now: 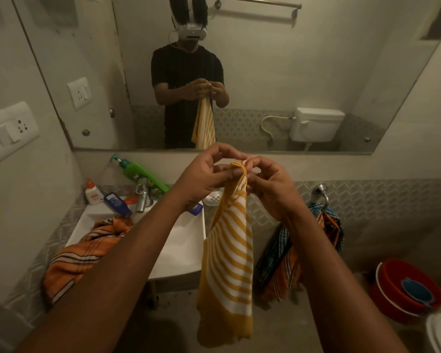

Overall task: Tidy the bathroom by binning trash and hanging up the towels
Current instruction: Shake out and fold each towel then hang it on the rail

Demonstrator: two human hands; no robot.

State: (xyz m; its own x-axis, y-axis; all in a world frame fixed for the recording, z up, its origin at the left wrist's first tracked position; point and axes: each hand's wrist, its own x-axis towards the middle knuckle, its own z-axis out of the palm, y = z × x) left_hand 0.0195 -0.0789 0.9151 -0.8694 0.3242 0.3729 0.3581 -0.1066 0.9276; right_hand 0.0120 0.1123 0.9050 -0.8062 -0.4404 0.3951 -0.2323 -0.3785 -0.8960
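A yellow towel with white stripes (pixel 227 263) hangs straight down in front of me, right of the sink. My left hand (pixel 204 174) and my right hand (pixel 270 184) both pinch its top corner, fingertips close together below the mirror's lower edge. An orange striped towel (pixel 82 253) lies draped over the left rim of the white sink (pixel 181 240). Two more cloths, one dark checked and one orange (pixel 285 258), hang from a metal towel ring (pixel 321 194) on the right wall.
Bottles and tubes crowd the back of the sink, among them a green pump bottle (pixel 140 174). A large mirror (pixel 265 72) reflects a towel bar and a toilet tank. A red basin with a blue scoop (pixel 407 289) sits on the floor at right.
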